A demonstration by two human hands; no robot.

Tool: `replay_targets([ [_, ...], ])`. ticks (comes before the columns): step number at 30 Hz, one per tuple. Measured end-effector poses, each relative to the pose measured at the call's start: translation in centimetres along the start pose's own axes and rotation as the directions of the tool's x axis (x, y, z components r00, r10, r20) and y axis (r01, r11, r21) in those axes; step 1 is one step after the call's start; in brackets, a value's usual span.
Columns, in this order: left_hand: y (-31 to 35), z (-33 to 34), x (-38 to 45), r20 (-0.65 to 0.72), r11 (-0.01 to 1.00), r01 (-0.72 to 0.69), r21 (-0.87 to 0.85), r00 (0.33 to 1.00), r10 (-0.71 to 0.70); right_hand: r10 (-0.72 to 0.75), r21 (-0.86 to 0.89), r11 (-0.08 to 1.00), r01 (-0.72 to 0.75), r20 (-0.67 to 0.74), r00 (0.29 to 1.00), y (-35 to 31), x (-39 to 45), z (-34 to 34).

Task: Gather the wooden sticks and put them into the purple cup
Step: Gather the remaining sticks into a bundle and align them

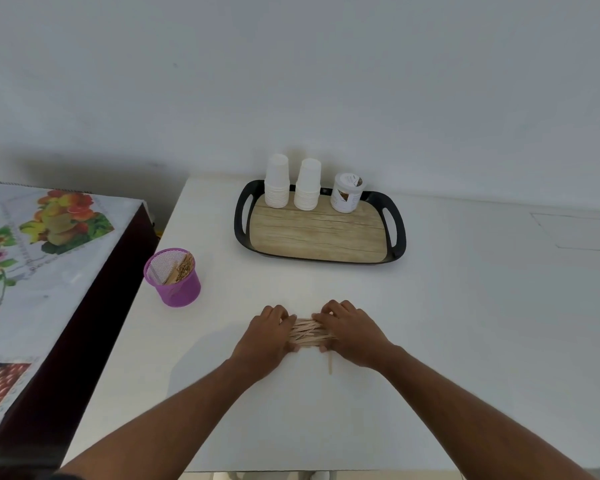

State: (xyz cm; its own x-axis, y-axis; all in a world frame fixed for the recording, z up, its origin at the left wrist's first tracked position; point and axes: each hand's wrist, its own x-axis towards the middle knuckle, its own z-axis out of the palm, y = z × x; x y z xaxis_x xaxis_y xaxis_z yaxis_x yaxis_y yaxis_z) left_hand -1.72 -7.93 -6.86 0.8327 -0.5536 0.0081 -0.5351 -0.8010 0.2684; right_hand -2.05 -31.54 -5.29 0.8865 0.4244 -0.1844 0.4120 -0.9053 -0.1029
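A loose pile of pale wooden sticks (308,332) lies on the white table in front of me. My left hand (267,336) presses against the pile's left end and my right hand (352,332) against its right end, fingers curled over the sticks. One stray stick (330,363) points toward me just below the pile, beside my right hand. The purple mesh cup (174,278) stands to the left near the table's edge, with several sticks inside it.
A black-rimmed tray (397,230) with a wood-look floor sits at the back, carrying two stacks of white paper cups (277,181) and a white jar (346,192). A lower table with a fruit-print cloth (32,258) stands to the left.
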Motion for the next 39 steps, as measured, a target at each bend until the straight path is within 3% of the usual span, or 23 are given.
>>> replay_targets([
  [7,0.0,-0.3,1.0,0.050,0.993,-0.019,0.119,0.999,0.013,-0.011,-0.057,0.998,0.013,0.030,0.999,-0.1,0.0,-0.3],
  [12,0.3,-0.8,1.2,0.061,0.907,-0.150,0.393,0.989,0.137,-0.044,-0.163,0.985,0.050,0.039,0.998,-0.5,-0.2,-0.5],
  [20,-0.4,-1.2,1.4,-0.053,0.843,-0.202,0.498,0.963,0.263,-0.042,-0.210,0.976,0.050,0.045,0.998,-0.2,0.3,-1.0],
  [33,-0.5,-1.9,1.5,-0.076,0.817,-0.109,0.567,0.980,0.184,0.015,-0.280,0.960,-0.025,-0.035,0.999,0.4,-0.1,-0.5],
  [39,-0.4,-2.2,1.8,-0.075,0.888,-0.014,0.459,0.996,0.055,0.035,-0.308,0.951,-0.040,-0.023,0.999,0.4,0.2,-0.6],
])
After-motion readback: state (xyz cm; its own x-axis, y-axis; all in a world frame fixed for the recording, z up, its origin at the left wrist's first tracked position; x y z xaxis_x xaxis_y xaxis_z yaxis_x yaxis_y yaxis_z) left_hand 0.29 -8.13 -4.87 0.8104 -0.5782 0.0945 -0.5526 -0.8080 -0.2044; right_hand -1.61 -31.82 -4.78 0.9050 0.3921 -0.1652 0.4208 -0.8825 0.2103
